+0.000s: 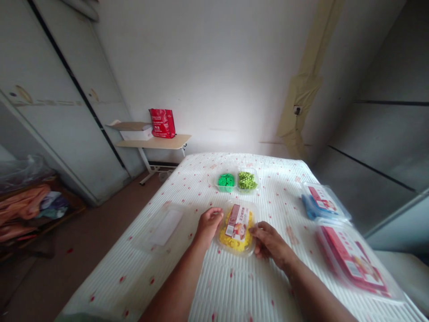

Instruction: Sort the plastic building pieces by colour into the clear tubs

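Observation:
A clear plastic container of yellow pieces lies in front of me, its lid bearing a red and white label. My left hand is at its left edge, with the fingers bent and closed against the rim. On the opposite side, my right hand grips the right rim between thumb and fingers. Just beyond stand two open clear tubs, one with bright green round pieces, the other with light green small pieces. A clear lid with a pale label lies to the left.
Along the right edge sit a lidded container of blue pieces and a larger one of red pieces. A patterned white cover lies under everything. At the back, a small table holds a red bag and a white box.

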The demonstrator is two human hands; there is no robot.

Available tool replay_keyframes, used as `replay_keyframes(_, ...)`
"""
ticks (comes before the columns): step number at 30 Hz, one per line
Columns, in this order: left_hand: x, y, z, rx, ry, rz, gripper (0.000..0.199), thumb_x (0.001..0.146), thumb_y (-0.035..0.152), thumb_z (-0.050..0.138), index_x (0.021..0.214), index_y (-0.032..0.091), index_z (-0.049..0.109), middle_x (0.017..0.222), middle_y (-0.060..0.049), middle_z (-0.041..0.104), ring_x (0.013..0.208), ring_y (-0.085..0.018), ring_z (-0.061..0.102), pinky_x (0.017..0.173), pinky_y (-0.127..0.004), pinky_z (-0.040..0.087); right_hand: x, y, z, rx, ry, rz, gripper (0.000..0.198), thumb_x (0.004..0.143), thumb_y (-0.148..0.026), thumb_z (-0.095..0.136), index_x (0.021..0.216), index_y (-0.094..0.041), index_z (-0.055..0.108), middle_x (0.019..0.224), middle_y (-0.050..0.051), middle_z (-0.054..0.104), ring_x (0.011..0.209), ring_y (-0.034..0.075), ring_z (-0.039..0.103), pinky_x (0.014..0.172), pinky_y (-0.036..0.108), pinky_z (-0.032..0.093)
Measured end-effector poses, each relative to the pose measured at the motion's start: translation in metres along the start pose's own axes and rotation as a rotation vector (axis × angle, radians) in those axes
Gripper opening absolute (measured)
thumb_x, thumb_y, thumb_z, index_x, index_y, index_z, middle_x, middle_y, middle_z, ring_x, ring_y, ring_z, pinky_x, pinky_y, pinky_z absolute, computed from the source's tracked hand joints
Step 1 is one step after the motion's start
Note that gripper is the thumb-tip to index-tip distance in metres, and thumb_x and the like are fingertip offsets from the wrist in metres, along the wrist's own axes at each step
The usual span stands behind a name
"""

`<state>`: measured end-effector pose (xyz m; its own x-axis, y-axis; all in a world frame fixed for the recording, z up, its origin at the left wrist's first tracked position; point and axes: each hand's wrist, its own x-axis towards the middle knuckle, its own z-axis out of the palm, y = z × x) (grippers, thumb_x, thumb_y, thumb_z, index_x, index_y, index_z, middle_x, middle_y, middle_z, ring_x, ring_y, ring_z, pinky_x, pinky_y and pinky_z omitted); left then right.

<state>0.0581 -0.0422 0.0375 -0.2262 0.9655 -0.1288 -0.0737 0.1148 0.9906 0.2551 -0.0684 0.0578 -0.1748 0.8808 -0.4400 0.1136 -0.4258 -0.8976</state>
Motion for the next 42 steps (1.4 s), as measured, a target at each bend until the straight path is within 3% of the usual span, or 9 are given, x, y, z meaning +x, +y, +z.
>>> replay_keyframes(4, 0.002, -0.003, -0.002, 0.046, -0.033, 0.133, 0.025, 0.065, 0.029, 0.062, 0.087, 0.019, 0.057, 0.051, 0.007, 0.046, 0.047, -0.008, 0.043, 0.046, -0.018, 0.031, 0.000, 0.000, -0.001, -0.021, -0.008, 0.013, 0.029, 0.068, -0.046, 0.055, 0.074, -0.022, 0.042, 0.041, -0.004, 0.056, 0.033, 0.010, 0.049, 0.034, 0.017, 0.028)
replay_keyframes(7, 0.003, -0.003, -0.004, 0.103, -0.089, 0.212, 0.017, 0.069, 0.029, 0.059, 0.081, 0.017, 0.059, 0.064, 0.002, 0.056, 0.057, -0.010, 0.049, 0.054, -0.019, 0.037, 0.000, 0.001, 0.000, -0.032, -0.001, -0.017, 0.028, 0.069, -0.046, 0.055, 0.073, -0.022, 0.041, 0.041, -0.004, 0.056, 0.032, 0.011, 0.048, 0.033, 0.017, 0.025)
replay_keyframes(9, 0.000, 0.000, -0.008, 0.103, -0.141, 0.194, 0.020, 0.070, 0.031, 0.059, 0.083, 0.016, 0.061, 0.078, -0.002, 0.062, 0.071, -0.013, 0.054, 0.064, -0.022, 0.041, 0.001, 0.002, 0.001, -0.036, 0.013, -0.046, 0.028, 0.069, -0.045, 0.055, 0.073, -0.021, 0.041, 0.041, -0.004, 0.055, 0.033, 0.011, 0.049, 0.033, 0.017, 0.025)
replay_keyframes(14, -0.017, 0.006, -0.024, -0.015, -0.439, 0.065, 0.052, 0.069, 0.030, 0.064, 0.118, 0.019, 0.052, 0.111, -0.007, 0.060, 0.102, -0.021, 0.055, 0.087, -0.030, 0.041, 0.001, 0.004, 0.001, -0.079, 0.026, -0.086, 0.028, 0.070, -0.045, 0.055, 0.068, -0.021, 0.042, 0.042, -0.004, 0.055, 0.033, 0.010, 0.049, 0.034, 0.018, 0.028)
replay_keyframes(16, -0.024, 0.007, -0.030, -0.062, -0.571, 0.033, 0.066, 0.068, 0.028, 0.066, 0.129, 0.023, 0.042, 0.128, -0.007, 0.051, 0.116, -0.023, 0.048, 0.095, -0.033, 0.038, 0.000, 0.003, 0.001, -0.100, 0.020, -0.084, 0.030, 0.071, -0.047, 0.055, 0.066, -0.020, 0.043, 0.041, -0.003, 0.055, 0.033, 0.010, 0.049, 0.035, 0.019, 0.030)
replay_keyframes(18, -0.029, 0.006, -0.035, -0.072, -0.626, 0.016, 0.073, 0.069, 0.027, 0.066, 0.134, 0.026, 0.034, 0.139, -0.007, 0.041, 0.125, -0.025, 0.039, 0.100, -0.036, 0.035, -0.004, 0.001, 0.001, -0.101, 0.020, -0.089, 0.033, 0.071, -0.050, 0.055, 0.064, -0.020, 0.044, 0.041, -0.003, 0.055, 0.034, 0.010, 0.049, 0.036, 0.019, 0.033)
replay_keyframes(22, -0.032, 0.003, -0.037, -0.042, -0.614, 0.029, 0.075, 0.072, 0.027, 0.063, 0.138, 0.025, 0.028, 0.144, -0.006, 0.033, 0.131, -0.025, 0.030, 0.104, -0.036, 0.031, -0.018, 0.001, 0.004, -0.052, -0.027, -0.070, 0.037, 0.071, -0.054, 0.055, 0.062, -0.019, 0.047, 0.042, -0.003, 0.055, 0.035, 0.009, 0.049, 0.039, 0.020, 0.037)
replay_keyframes(28, -0.033, 0.004, -0.035, 0.023, -0.571, 0.045, 0.075, 0.071, 0.027, 0.063, 0.138, 0.023, 0.029, 0.143, -0.007, 0.035, 0.132, -0.027, 0.028, 0.102, -0.036, 0.035, -0.035, 0.011, 0.011, 0.122, -0.138, 0.019, 0.028, 0.061, -0.041, 0.066, 0.066, -0.016, 0.054, 0.060, -0.001, 0.063, 0.042, 0.009, 0.054, 0.042, 0.021, 0.042)
replay_keyframes(42, -0.033, 0.006, -0.033, 0.023, -0.546, 0.047, 0.077, 0.068, 0.026, 0.067, 0.137, 0.023, 0.033, 0.140, -0.008, 0.040, 0.130, -0.028, 0.031, 0.103, -0.039, 0.033, -0.038, 0.020, 0.021, 0.264, -0.120, -0.043, 0.028, 0.061, -0.041, 0.067, 0.065, -0.016, 0.055, 0.052, 0.000, 0.061, 0.044, 0.010, 0.052, 0.048, 0.023, 0.040)
